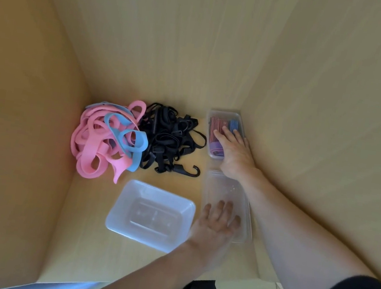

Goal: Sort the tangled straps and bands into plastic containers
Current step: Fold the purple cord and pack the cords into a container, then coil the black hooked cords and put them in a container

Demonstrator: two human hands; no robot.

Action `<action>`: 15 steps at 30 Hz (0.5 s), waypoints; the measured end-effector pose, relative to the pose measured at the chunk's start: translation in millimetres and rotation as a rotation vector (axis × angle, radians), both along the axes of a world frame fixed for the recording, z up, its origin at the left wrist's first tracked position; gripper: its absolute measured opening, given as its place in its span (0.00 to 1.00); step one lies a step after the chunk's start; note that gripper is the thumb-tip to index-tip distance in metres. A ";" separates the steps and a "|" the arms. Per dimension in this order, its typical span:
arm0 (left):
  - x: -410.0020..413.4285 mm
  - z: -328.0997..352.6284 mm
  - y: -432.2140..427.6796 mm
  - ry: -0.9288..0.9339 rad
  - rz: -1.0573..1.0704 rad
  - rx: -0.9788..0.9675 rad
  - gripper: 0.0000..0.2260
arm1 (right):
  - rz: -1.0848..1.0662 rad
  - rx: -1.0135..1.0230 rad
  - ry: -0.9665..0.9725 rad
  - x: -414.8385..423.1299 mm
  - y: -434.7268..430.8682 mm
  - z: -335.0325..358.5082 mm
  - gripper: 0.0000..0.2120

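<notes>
A tangle of pink and blue bands (105, 137) lies in the far left corner of a wooden compartment. Beside it sits a heap of black straps with hooks (171, 139). At the far right stands a small clear container (213, 114) holding red striped, blue and purple bands (215, 126); my right hand (234, 151) rests flat on them with straight fingers. A second clear container (218, 183) lies nearer along the right wall, and my left hand (216, 222) lies open on its near end. A larger clear tub (125, 209) stands near the front, with nothing in it.
Wooden walls (27, 120) close in the shelf floor on the left, back and right. Bare wood floor (193, 184) shows between the black straps and the containers. The shelf's front edge (70, 282) runs at the bottom left.
</notes>
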State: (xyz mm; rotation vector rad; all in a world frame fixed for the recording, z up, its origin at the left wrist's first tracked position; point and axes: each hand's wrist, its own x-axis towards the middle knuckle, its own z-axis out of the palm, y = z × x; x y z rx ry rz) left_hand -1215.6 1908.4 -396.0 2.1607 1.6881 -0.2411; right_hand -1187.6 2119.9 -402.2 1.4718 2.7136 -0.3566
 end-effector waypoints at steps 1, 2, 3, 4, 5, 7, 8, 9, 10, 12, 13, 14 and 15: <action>-0.3 0.4 2.3 0.012 0.001 -0.004 0.36 | 0.000 -0.007 0.002 1.0 -1.6 1.2 0.49; -0.2 0.6 4.0 0.022 0.006 -0.008 0.36 | -0.001 -0.012 0.003 2.2 -3.9 2.4 0.49; -0.4 0.5 5.6 0.029 0.012 -0.011 0.37 | -0.002 -0.015 0.005 3.3 -6.4 3.5 0.49; -0.6 0.2 7.4 0.037 0.017 -0.011 0.37 | -0.003 -0.016 0.008 4.4 -9.1 4.4 0.48; -0.5 -0.2 8.8 0.048 0.016 -0.008 0.37 | -0.003 -0.017 0.010 5.7 -11.7 5.4 0.47; -0.5 -0.3 11.9 0.083 0.001 0.005 0.38 | -0.005 -0.024 0.013 8.1 -16.4 7.6 0.46; 0.0 -0.3 13.2 0.101 -0.009 0.012 0.39 | -0.005 -0.028 0.010 9.2 -18.2 8.9 0.46; 1.4 -0.5 14.0 0.113 -0.016 0.015 0.39 | -0.004 -0.032 0.004 10.5 -19.7 10.2 0.47; 3.3 -0.7 14.8 0.115 -0.016 0.012 0.40 | -0.006 -0.035 -0.002 11.9 -20.3 11.6 0.47; 8.2 -0.9 15.9 0.101 0.000 -0.007 0.41 | -0.013 -0.040 -0.018 15.5 -20.9 13.5 0.47; 10.3 -0.8 16.9 0.086 0.015 -0.016 0.41 | -0.016 -0.040 -0.026 17.7 -20.8 14.2 0.47; 11.8 -0.7 18.3 0.068 0.031 -0.022 0.41 | -0.019 -0.040 -0.034 19.7 -20.4 14.5 0.47; 12.3 -0.1 19.9 0.052 0.045 -0.024 0.41 | -0.021 -0.040 -0.040 21.3 -20.1 14.8 0.47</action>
